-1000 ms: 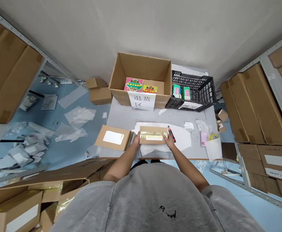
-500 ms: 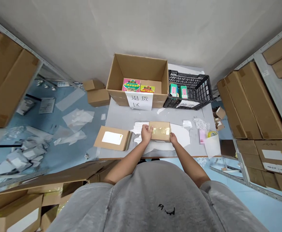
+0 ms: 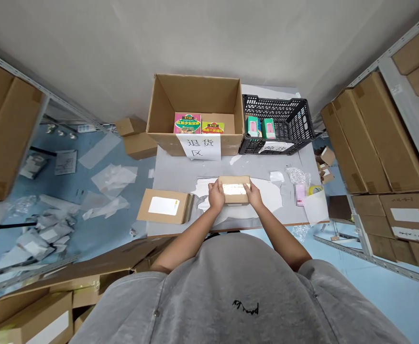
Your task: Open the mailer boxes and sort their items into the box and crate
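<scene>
Closer together now, hands (image 3: 216, 197) on a small cardboard box (image 3: 234, 189), top seemingly tape-glossed

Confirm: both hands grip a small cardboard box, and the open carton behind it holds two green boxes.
In the head view, the open carton holds two printed packs; the green boxes sit in the black crate. The hands on the small cardboard box are right.

The one head-worn camera looks forward and steeply down from just above the person's grey sweatshirt (image 3: 231, 291) at six o'clock, close over the left hand (image 3: 216, 197) and right hand (image 3: 253, 195) at centre, facing the table (image 3: 181, 177) and the wall (image 3: 209, 38) at twelve o'clock.
</scene>
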Motion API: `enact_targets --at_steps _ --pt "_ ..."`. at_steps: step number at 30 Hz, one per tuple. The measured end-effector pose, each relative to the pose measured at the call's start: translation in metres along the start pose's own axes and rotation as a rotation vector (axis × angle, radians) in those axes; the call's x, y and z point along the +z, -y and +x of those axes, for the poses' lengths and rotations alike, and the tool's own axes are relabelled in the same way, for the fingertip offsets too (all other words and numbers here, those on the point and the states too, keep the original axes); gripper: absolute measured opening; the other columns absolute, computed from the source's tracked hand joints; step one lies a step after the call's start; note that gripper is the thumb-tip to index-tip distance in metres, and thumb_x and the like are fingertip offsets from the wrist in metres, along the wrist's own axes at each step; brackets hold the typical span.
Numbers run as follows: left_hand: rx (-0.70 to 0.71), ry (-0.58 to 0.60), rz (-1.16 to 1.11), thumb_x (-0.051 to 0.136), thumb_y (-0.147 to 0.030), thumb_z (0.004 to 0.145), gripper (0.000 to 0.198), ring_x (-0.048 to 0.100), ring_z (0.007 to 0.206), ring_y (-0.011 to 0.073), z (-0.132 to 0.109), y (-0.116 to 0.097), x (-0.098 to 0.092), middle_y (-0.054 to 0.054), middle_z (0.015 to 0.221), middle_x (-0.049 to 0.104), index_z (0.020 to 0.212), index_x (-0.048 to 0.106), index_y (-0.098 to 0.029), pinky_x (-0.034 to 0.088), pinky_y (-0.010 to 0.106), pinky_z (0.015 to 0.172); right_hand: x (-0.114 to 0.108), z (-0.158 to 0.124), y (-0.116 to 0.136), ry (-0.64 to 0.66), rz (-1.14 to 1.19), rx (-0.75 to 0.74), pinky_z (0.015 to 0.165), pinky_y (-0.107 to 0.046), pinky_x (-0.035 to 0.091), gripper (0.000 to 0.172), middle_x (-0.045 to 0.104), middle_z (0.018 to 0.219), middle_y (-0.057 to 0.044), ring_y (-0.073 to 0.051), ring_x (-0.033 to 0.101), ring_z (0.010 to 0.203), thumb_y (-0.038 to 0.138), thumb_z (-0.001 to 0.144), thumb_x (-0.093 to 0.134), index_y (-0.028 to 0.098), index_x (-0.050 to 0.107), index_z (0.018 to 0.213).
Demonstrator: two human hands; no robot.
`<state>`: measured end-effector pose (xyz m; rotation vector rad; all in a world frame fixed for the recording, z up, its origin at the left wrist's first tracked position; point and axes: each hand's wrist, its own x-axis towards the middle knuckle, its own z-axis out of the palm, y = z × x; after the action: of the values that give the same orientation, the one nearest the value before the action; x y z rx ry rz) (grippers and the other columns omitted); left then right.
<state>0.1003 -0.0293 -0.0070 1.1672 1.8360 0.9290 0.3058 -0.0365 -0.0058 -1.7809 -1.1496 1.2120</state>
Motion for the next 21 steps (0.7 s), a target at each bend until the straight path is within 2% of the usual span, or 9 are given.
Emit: enact_targets --at_steps 3,8,12,15,18,21 --pt "-0.018 0.002 -0.016 0.045 -0.058 0.112 0.056 0.063 0.115 0.0311 -0.003 -0.007 0.009 0.013 0.119 0.056 0.144 0.073 -0.021 0.049 0.036 0.101 -0.009 0.0 0.004 -0.018 -0.043 -0.038 0.118 -0.046 0.051 0.066 0.079 0.136 -0.008 -0.036 0.069 0.132 0.065 0.101 0.063 0.025 0.064 0.154" --pt "0.008 0.012 0.079 0.043 -0.053 0.113 0.053 0.065 0.111 0.0312 -0.006 -0.011 0.017 0.014 0.121 0.058 0.145 0.073 -0.023 0.051 0.037 0.093 -0.013 -0.007 0.004 -0.048 -0.009 0.006 0.119 -0.047 0.051 0.066 0.079 0.136 -0.008 -0.034 0.07 0.131 0.067 0.103 0.055 0.023 0.067 0.15" --pt "-0.013 -0.023 -0.008 0.05 -0.052 0.111 0.046 0.065 0.113 0.0322 0.01 0.005 -0.002 0.015 0.117 0.063 0.128 0.079 -0.021 0.05 0.038 0.101 -0.003 -0.023 0.014 -0.073 0.016 -0.058 0.129 -0.051 0.042 0.065 0.068 0.156 -0.005 -0.033 0.057 0.149 0.065 0.106 0.051 0.026 0.063 0.157" --pt "-0.033 -0.009 -0.143 0.054 -0.048 0.109 0.037 0.064 0.117 0.031 0.034 0.027 -0.027 0.013 0.11 0.07 0.107 0.079 -0.021 0.048 0.036 0.109 0.01 -0.034 0.022 0.045 0.046 -0.128 0.131 -0.055 0.041 0.063 0.064 0.16 -0.002 -0.034 0.049 0.156 0.06 0.104 0.058 0.033 0.06 0.161" --pt "-0.112 0.022 -0.247 0.06 -0.047 0.105 0.031 0.067 0.112 0.0293 0.049 0.049 -0.043 0.012 0.104 0.076 0.092 0.074 -0.022 0.05 0.034 0.104 0.023 -0.033 0.017 0.133 -0.003 -0.197 0.133 -0.055 0.036 0.07 0.057 0.166 -0.004 -0.035 0.042 0.162 0.054 0.098 0.07 0.034 0.056 0.164" --pt "-0.262 -0.01 -0.23 0.068 -0.045 0.099 0.026 0.069 0.111 0.0308 0.05 0.068 -0.045 0.011 0.096 0.076 0.084 0.069 -0.024 0.051 0.035 0.101 0.029 -0.023 -0.004 -0.023 -0.105 -0.085 0.138 -0.057 0.023 0.096 0.035 0.18 -0.01 -0.036 0.018 0.171 0.06 0.088 0.081 0.028 0.043 0.17"
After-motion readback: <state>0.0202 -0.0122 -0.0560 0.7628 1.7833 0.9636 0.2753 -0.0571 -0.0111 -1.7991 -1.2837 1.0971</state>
